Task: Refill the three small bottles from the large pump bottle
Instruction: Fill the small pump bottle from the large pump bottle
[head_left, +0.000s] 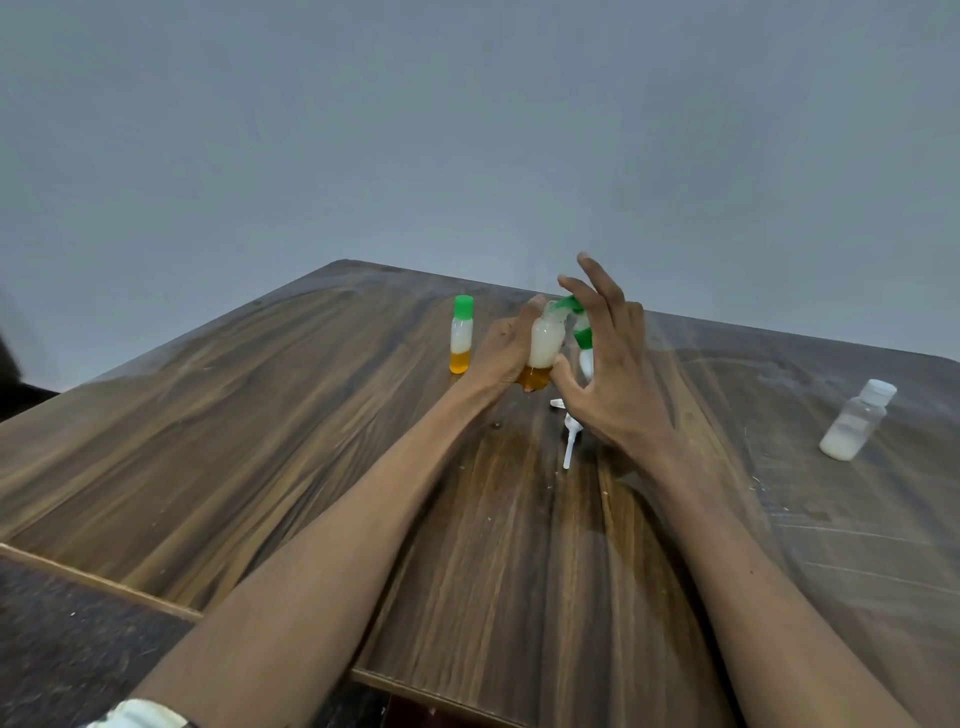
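Note:
My left hand (501, 353) grips a small open bottle (545, 345) holding white liquid over an orange layer, lifted a little above the wooden table (260, 415). My right hand (618, 374) holds a green pump head (577, 325) with its spout at the bottle's mouth; two fingers stick up straight. The pump's white tube (569, 448) points down to the table. My right hand hides whatever is below the pump's collar. A second small bottle (461, 335), green-capped and holding the same two layers, stands to the left.
A clear bottle with a white cap (857, 426), a little white liquid in its bottom, stands at the right of the table. A small white piece (556, 402) lies under my hands. The table's near edge (441, 701) runs below my forearms; a grey wall stands behind.

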